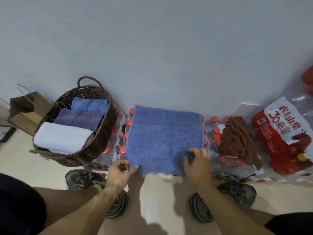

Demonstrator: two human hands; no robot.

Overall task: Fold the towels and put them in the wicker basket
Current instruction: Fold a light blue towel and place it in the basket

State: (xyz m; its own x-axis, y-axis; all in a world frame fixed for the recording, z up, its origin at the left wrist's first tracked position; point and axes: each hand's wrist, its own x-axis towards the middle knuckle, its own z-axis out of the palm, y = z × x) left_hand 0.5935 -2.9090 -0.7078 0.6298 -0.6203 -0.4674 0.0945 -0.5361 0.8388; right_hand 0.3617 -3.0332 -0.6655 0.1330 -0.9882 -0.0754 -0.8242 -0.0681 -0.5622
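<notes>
Both hands pinch the blue towel's (162, 139) near edge: left hand (118, 173) and right hand (198, 165) at its corners. It lies atop packed water bottles (214, 133), between the wicker basket (101, 138) and a crumpled brown towel (237, 141).

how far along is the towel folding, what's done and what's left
Done: three folded towels lie in the wicker basket. In hand: the blue towel, folded partway, lies on the water bottles; the left hand and right hand hold its near corners. Left: finish folding it, basket it, then the crumpled brown towel.
</notes>
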